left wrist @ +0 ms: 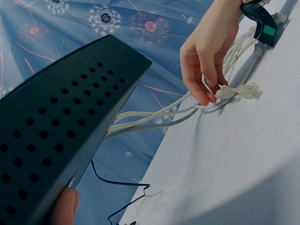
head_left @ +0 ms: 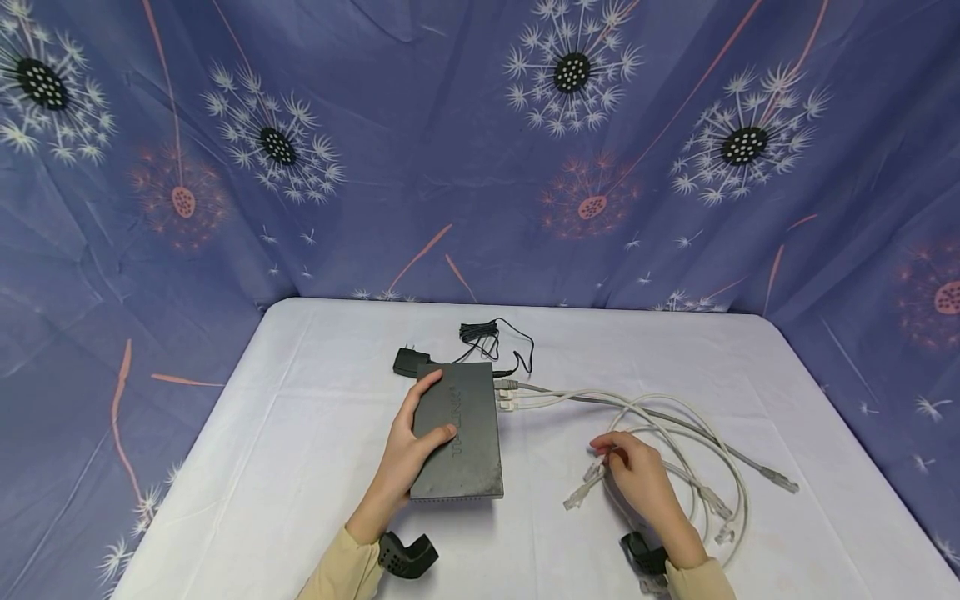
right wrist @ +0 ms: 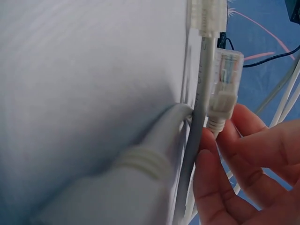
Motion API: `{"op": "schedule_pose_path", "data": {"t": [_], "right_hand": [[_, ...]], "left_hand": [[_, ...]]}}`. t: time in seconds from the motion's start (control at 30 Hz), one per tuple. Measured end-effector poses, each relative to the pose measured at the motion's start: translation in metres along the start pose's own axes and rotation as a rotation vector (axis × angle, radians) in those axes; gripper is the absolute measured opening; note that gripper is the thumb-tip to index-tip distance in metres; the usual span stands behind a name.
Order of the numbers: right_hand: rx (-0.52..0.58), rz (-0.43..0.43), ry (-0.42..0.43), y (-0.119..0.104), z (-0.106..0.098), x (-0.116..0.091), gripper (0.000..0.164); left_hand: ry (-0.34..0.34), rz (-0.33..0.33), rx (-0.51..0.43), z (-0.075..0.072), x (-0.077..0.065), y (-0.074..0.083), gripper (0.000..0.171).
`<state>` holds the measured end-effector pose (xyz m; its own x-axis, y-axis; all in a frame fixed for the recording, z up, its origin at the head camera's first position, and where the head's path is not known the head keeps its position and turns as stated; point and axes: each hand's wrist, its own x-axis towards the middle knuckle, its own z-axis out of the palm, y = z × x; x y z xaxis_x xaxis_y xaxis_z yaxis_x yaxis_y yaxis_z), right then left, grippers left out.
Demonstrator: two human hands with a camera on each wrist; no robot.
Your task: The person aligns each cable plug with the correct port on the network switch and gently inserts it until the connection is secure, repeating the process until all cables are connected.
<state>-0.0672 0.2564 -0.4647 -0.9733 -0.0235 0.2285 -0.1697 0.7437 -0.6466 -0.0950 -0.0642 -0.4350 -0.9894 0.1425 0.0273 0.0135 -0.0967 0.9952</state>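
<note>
A dark grey network switch [head_left: 468, 442] is in my left hand [head_left: 405, 450], the thumb on its top face and the fingers at its left edge. Its vented side [left wrist: 56, 117] fills much of the left wrist view. Ethernet cables [head_left: 558, 396], one grey and others white, run from ports on the switch's right side. My right hand [head_left: 641, 483] pinches a white Ethernet cable close behind its clear plug [right wrist: 226, 79]. Another loose plug [head_left: 577, 497] lies just left of that hand. A grey cable [right wrist: 192, 145] passes beside the thumb in the right wrist view.
Behind the switch, a black power adapter [head_left: 411, 362] and its bundled cord [head_left: 478, 332] lie on the white table [head_left: 300, 467]. Cable loops and several loose plugs spread to the right, with a grey plug [head_left: 780, 479] farthest out. A patterned blue cloth [head_left: 450, 167] hangs behind.
</note>
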Motion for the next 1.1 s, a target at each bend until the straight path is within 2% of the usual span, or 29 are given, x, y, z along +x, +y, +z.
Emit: {"op": "schedule_pose_path", "data": {"t": [0.27, 0.57, 1.1], "right_hand": [[0.03, -0.064, 0.074, -0.004, -0.003, 0.001, 0.034], [0.055, -0.181, 0.16, -0.01, -0.005, 0.005, 0.037], [0.093, -0.293, 0.232, -0.031, -0.013, 0.009, 0.047]], "left_hand": [[-0.001, 0.0, -0.009, 0.0, 0.0, -0.001, 0.07], [0.0, -0.002, -0.01, 0.0, 0.0, -0.001, 0.07], [0.001, -0.015, -0.013, 0.0, -0.001, -0.001, 0.07]]}}
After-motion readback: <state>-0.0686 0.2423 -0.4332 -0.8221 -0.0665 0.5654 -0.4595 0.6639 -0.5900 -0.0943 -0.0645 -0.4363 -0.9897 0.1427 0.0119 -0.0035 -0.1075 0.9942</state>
